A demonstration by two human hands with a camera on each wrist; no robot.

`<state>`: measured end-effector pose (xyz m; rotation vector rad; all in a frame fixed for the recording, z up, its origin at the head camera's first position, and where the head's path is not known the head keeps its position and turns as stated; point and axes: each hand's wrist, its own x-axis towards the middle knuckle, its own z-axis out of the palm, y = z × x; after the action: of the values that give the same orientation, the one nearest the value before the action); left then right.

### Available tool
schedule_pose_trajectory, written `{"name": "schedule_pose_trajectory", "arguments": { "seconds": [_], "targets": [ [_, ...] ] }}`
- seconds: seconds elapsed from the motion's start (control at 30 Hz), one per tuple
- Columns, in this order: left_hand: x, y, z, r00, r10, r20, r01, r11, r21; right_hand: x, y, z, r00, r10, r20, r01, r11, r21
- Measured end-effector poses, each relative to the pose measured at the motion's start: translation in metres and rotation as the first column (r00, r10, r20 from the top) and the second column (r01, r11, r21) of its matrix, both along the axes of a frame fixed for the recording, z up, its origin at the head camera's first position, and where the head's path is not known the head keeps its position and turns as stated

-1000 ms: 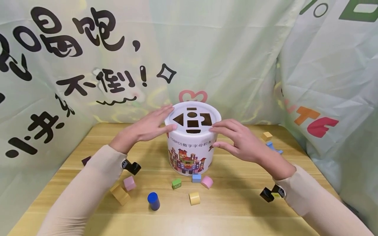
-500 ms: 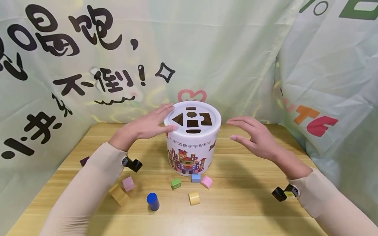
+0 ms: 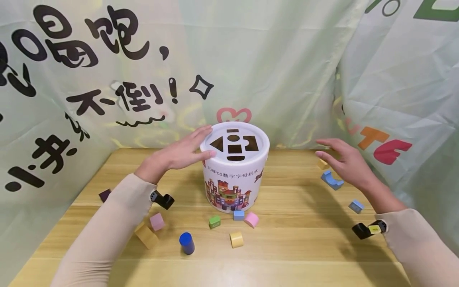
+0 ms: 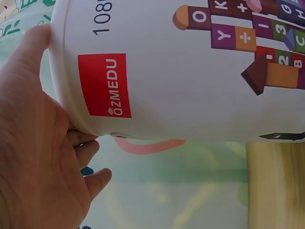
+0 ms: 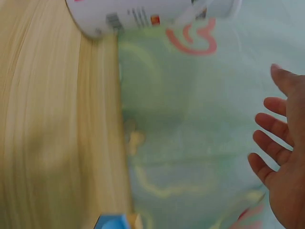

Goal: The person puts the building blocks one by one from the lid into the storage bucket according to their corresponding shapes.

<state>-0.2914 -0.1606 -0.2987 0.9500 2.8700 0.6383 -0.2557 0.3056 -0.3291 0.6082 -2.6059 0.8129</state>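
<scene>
A white block bucket (image 3: 229,193) stands upright mid-table, its lid (image 3: 219,134) cut with shaped holes. My left hand (image 3: 175,154) rests against the lid's left rim, thumb at the near edge and fingers spread along the far side. In the left wrist view the left hand (image 4: 38,138) touches the rim of the bucket (image 4: 167,95). My right hand (image 3: 346,162) hovers in the air right of the bucket, holding nothing. Closest to it in the head view are a blue arch block (image 3: 332,180) and a yellow block (image 3: 323,164). The right wrist view shows the right hand (image 5: 288,138) with its fingers apart.
Before the bucket lie a green block (image 3: 214,222), a small blue block (image 3: 238,215), a pink block (image 3: 252,219), a yellow block (image 3: 236,240) and a blue cylinder (image 3: 187,243). Another blue block (image 3: 356,206) lies at right. Printed curtains (image 3: 279,71) hang behind the table.
My right hand has left the bucket's right rim and moved away to the right, uncovering the blue blocks on that side. The left hand stays on the rim.
</scene>
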Motion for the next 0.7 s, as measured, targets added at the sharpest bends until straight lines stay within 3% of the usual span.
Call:
{"name": "schedule_pose_trajectory", "arguments": {
  "seconds": [0.33, 0.7],
  "targets": [
    [-0.003, -0.002, 0.001, 1.000, -0.021, 0.007, 0.021, 1.000, 0.020, -0.009, 0.048, -0.023, 0.977, -0.081, 0.200, 0.077, 0.997, 0.026],
    [-0.002, -0.001, 0.000, 1.000, -0.013, 0.014, 0.013, 1.000, 0.028, -0.018, 0.084, -0.050, 0.943, -0.107, 0.314, 0.100, 0.994, 0.037]
  ]
}}
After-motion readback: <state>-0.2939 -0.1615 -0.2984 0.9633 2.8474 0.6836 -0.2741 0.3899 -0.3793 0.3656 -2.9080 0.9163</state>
